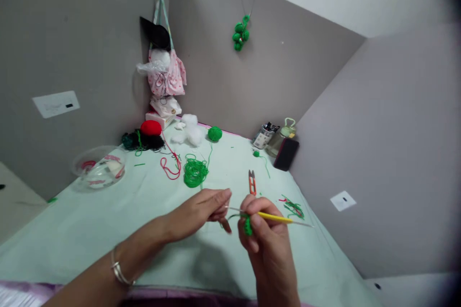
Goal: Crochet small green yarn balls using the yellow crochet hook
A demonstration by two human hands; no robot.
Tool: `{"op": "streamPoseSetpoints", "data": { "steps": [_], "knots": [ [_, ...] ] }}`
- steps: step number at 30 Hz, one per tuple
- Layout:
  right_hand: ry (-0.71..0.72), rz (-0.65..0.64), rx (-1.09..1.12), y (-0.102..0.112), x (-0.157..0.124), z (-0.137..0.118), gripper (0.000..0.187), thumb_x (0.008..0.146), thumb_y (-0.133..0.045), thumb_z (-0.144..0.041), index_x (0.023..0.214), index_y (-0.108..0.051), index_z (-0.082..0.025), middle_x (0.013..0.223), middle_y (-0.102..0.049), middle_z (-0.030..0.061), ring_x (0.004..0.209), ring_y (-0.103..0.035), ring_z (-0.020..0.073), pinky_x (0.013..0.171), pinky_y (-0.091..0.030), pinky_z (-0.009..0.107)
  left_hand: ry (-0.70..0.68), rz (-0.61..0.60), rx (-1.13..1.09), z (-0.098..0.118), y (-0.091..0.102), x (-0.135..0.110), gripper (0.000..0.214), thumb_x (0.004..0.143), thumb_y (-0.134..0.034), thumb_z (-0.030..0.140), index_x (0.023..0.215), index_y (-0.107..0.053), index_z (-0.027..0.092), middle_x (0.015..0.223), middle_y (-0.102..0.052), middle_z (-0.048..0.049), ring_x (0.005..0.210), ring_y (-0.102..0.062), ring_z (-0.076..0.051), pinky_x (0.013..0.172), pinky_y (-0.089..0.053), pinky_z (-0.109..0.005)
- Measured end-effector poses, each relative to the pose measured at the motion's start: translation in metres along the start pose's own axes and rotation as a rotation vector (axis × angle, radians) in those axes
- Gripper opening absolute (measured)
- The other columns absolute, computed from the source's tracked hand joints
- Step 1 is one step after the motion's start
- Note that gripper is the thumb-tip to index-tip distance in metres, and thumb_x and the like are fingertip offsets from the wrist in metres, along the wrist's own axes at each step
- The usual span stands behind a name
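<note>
My right hand (266, 230) grips a yellow-handled crochet hook (276, 218) with thin metal ends. Pinched in the same hand, a small green crocheted piece (248, 226) hangs just below the hook. A strand of yarn runs from it across to my left hand (205, 211), whose fingers are curled around the strand. The hook's left tip reaches close to those fingers. Beyond my hands lies a loose tangle of green yarn (195, 172), and a green yarn ball (215, 134) sits farther back.
Orange-handled thread snips (252, 183) lie just past my right hand, with yarn scraps (294, 208) to the right. A phone (286, 154) leans at the right edge near a bottle. On the left are a clear plastic bowl (101, 168), red yarn (151, 128) and white stuffing (194, 135).
</note>
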State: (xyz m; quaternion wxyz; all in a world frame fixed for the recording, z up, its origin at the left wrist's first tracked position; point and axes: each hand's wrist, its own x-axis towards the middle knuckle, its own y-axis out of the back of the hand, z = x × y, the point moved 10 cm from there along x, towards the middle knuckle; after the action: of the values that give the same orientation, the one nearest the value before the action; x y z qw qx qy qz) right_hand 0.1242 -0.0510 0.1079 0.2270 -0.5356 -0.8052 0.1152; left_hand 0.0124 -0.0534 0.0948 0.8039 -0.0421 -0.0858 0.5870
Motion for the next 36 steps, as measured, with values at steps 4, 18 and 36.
{"op": "streamPoseSetpoints", "data": {
  "steps": [4,18,36],
  "knots": [
    [0.086,0.148,-0.055,0.024,-0.005,-0.004,0.017,0.078,-0.085,-0.035,0.079,-0.074,-0.022,0.072,-0.057,-0.0022,0.042,-0.034,0.0017,0.037,-0.025,0.017,-0.021,0.068,-0.473,0.006,0.006,-0.008,0.051,0.096,-0.050,0.064,0.066,-0.039,0.023,0.065,-0.037,0.0054,0.051,-0.032,-0.010,0.050,-0.053,-0.026],
    [0.392,0.312,-0.463,0.027,-0.033,-0.011,0.003,0.089,-0.076,-0.021,0.089,-0.076,-0.024,0.080,-0.067,0.0001,0.063,-0.060,0.0113,0.056,-0.049,0.024,-0.368,0.332,0.380,0.018,0.012,-0.030,0.035,0.088,-0.075,0.042,0.120,-0.078,0.031,0.137,-0.068,-0.0099,0.144,-0.040,-0.039,0.125,-0.013,-0.059],
    [0.395,0.242,-0.564,0.015,-0.030,0.007,0.009,0.089,-0.073,-0.018,0.089,-0.078,-0.026,0.086,-0.071,0.0027,0.082,-0.067,0.0171,0.070,-0.055,0.027,0.130,0.339,-0.676,-0.055,-0.003,-0.025,0.047,0.077,-0.089,0.024,0.119,-0.068,0.017,0.080,-0.070,0.0000,0.063,-0.069,-0.009,0.058,-0.052,-0.016]
  ]
}}
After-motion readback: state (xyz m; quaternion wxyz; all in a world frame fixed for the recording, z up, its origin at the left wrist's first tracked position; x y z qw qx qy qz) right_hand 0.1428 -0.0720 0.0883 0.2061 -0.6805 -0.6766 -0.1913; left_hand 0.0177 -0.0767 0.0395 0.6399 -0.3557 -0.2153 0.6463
